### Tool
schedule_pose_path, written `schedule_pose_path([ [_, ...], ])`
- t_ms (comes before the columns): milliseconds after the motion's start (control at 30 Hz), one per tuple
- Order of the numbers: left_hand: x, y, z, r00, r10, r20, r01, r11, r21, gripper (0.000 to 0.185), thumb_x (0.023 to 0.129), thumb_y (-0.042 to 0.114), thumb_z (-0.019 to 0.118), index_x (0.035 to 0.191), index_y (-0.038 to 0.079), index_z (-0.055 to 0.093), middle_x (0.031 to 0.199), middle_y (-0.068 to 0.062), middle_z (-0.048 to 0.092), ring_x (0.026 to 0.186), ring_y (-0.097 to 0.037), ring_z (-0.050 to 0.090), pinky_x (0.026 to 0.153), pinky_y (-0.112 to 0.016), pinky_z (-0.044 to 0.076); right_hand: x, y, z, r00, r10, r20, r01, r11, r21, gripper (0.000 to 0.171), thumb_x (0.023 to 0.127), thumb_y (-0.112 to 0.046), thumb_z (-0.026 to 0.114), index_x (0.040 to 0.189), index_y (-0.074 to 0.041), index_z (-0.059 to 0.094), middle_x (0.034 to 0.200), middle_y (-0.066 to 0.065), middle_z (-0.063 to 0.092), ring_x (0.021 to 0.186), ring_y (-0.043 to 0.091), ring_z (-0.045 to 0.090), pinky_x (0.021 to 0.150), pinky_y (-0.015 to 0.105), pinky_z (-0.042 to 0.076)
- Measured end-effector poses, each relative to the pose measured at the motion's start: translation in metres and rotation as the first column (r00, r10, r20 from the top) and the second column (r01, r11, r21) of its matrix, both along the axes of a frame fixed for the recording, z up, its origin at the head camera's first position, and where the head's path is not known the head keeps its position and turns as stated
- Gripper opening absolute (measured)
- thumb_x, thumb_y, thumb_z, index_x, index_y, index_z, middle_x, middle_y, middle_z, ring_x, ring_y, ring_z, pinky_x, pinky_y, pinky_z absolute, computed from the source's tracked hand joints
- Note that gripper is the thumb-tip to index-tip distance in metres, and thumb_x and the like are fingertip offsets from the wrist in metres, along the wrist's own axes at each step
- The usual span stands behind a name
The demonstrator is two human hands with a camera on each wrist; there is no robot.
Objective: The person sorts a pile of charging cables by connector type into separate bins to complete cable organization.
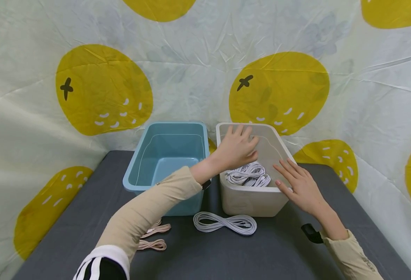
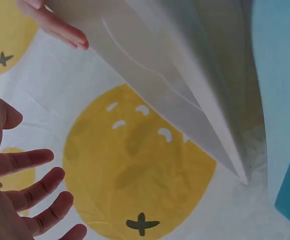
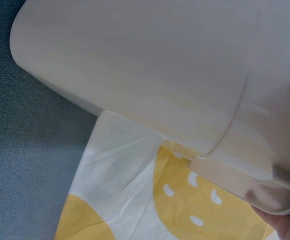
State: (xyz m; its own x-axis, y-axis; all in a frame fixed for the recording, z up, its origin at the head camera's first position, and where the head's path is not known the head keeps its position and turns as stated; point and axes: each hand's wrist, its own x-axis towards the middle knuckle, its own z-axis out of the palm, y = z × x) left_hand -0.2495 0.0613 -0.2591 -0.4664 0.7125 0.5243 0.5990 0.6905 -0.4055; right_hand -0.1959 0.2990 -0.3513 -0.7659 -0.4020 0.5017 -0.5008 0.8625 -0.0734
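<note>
My left hand [image 1: 236,147] hovers over the beige bin [image 1: 252,204], fingers spread and loosely bent. In the left wrist view the same hand [image 2: 22,187] holds nothing. Beneath it, several coiled white cables [image 1: 249,175] lie inside the bin. At the bin's right front corner is my right hand [image 1: 300,186], fingers extended over the rim. A white cable bundle [image 1: 224,223], coiled in a figure eight, lies on the dark table in front of the bin. Two pinkish cable bundles [image 1: 156,245] lie further left, partly hidden behind my left sleeve.
A light blue bin [image 1: 130,179] stands left of the beige one, with my left forearm crossing in front of it. Both bins rest on the dark grey table [image 1: 272,249]. Behind them hangs a white cloth [image 1: 188,85] with large yellow fruit shapes.
</note>
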Motion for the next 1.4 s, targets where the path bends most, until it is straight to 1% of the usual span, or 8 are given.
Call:
schedule_pose_path([
  [167,0.010,-0.007,0.001,0.999,-0.029,-0.027,0.029,0.999,-0.020,0.033,0.086,0.040,0.043,0.103,0.018,0.059,0.103,-0.005,0.056,0.091,-0.022,0.051,0.076,-0.037,0.042,-0.001,0.000,0.000,1.000,0.002,-0.006,-0.002,1.000,0.006,0.049,0.088,-0.035,0.049,0.132,-0.014,0.044,0.138,0.017,0.039,0.128,0.037,0.032,0.095,0.055,0.025],
  [367,0.021,-0.016,-0.004,0.996,-0.072,-0.044,0.071,0.997,-0.030,0.032,0.086,0.041,0.043,0.100,0.017,0.058,0.100,-0.004,0.056,0.087,-0.021,0.050,0.073,-0.036,0.041,-0.002,0.000,0.000,1.000,0.007,-0.006,-0.007,1.000,0.004,0.049,0.088,-0.035,0.049,0.132,-0.013,0.044,0.138,0.016,0.039,0.128,0.037,0.032,0.095,0.055,0.025],
  [600,0.037,-0.025,-0.012,0.995,-0.099,-0.011,0.099,0.994,-0.056,0.030,0.085,0.041,0.043,0.100,0.019,0.057,0.092,-0.001,0.054,0.081,-0.018,0.047,0.068,-0.032,0.036,-0.002,0.000,0.000,1.000,0.004,-0.003,-0.004,1.000,0.006,0.050,0.088,-0.035,0.049,0.134,-0.016,0.042,0.138,0.016,0.039,0.128,0.036,0.031,0.095,0.054,0.025],
  [833,0.048,-0.034,-0.027,0.984,-0.173,-0.048,0.172,0.985,-0.022,0.026,0.084,0.038,0.044,0.096,0.018,0.057,0.085,0.000,0.052,0.074,-0.017,0.046,0.063,-0.031,0.034,-0.001,0.000,0.000,1.000,0.009,-0.009,-0.009,1.000,0.003,0.050,0.088,-0.034,0.049,0.134,-0.017,0.041,0.139,0.015,0.038,0.129,0.035,0.031,0.095,0.054,0.025],
  [1000,0.055,-0.039,-0.038,0.979,-0.199,-0.051,0.199,0.980,-0.010,0.026,0.084,0.039,0.044,0.097,0.019,0.057,0.087,0.001,0.052,0.075,-0.016,0.045,0.064,-0.030,0.034,0.000,0.001,-0.001,1.000,0.010,-0.002,-0.010,1.000,0.002,0.051,0.088,-0.034,0.048,0.136,-0.021,0.038,0.140,0.014,0.037,0.130,0.035,0.029,0.095,0.054,0.024],
  [1167,0.060,-0.043,-0.049,0.972,-0.230,-0.048,0.230,0.973,0.003,0.024,0.084,0.038,0.044,0.096,0.020,0.056,0.086,0.003,0.051,0.075,-0.015,0.045,0.064,-0.029,0.034,0.000,0.001,0.000,1.000,0.014,-0.001,-0.014,1.000,0.001,0.050,0.088,-0.034,0.048,0.136,-0.019,0.039,0.140,0.014,0.037,0.129,0.035,0.030,0.095,0.054,0.025],
  [1300,0.065,-0.047,-0.058,0.966,-0.254,-0.057,0.255,0.967,0.019,0.023,0.084,0.036,0.043,0.095,0.020,0.056,0.086,0.003,0.051,0.073,-0.015,0.045,0.062,-0.028,0.033,0.000,0.001,0.000,1.000,0.019,0.002,-0.019,1.000,0.000,0.051,0.088,-0.034,0.048,0.136,-0.021,0.037,0.140,0.014,0.037,0.130,0.035,0.029,0.095,0.055,0.025],
  [1400,0.067,-0.050,-0.066,0.960,-0.269,-0.080,0.271,0.962,0.026,0.021,0.083,0.035,0.044,0.093,0.019,0.055,0.084,0.004,0.051,0.072,-0.014,0.045,0.061,-0.026,0.033,-0.001,0.000,0.000,1.000,0.020,0.004,-0.020,1.000,0.002,0.051,0.089,-0.033,0.048,0.137,-0.021,0.036,0.140,0.014,0.036,0.131,0.035,0.028,0.095,0.054,0.024],
])
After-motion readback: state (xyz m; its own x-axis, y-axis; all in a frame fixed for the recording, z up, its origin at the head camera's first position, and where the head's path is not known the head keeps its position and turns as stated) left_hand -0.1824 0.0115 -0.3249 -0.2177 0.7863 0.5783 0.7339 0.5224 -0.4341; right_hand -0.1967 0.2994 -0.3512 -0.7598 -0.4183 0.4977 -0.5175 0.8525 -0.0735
